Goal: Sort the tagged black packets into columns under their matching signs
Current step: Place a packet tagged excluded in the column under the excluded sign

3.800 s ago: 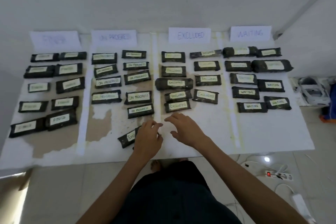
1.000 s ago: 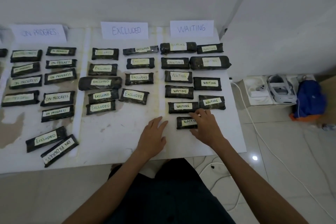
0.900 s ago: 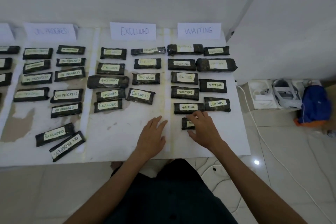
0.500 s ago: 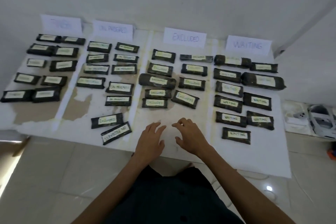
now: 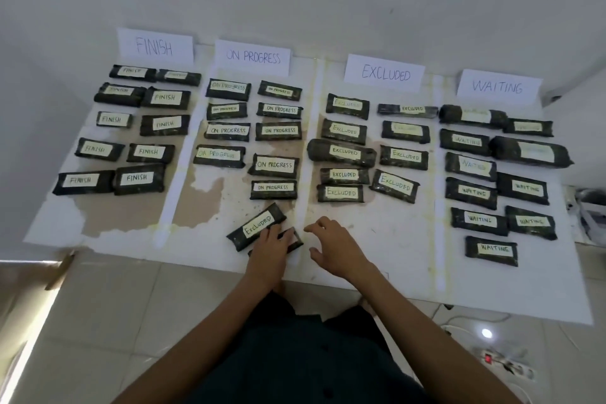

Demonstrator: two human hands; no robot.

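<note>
Four paper signs stand at the back of the white board [image 5: 393, 239]: FINISH [image 5: 154, 46], ON PROGRESS [image 5: 253, 57], EXCLUDED [image 5: 385, 73] and WAITING [image 5: 497, 87]. Several tagged black packets lie in double columns under each. Two loose packets lie near the front edge, below the ON PROGRESS column. One is a tilted packet tagged EXCLUDED [image 5: 257, 226]. The other [image 5: 292, 238] is mostly hidden under my left hand [image 5: 267, 251], whose fingers rest on both. My right hand [image 5: 336, 248] hovers just right of them, fingers loosely curled, holding nothing. A WAITING packet [image 5: 492, 250] lies lowest in its column.
The board's surface is peeled brown in patches at the left front. A power strip [image 5: 505, 367] and cables lie on the tiled floor at lower right. A pale object [image 5: 592, 211] sits past the board's right edge.
My right hand let go of the WAITING packet at the bottom of its column and came back to the middle. My left hand moved left onto the two loose packets. The view swung left.
</note>
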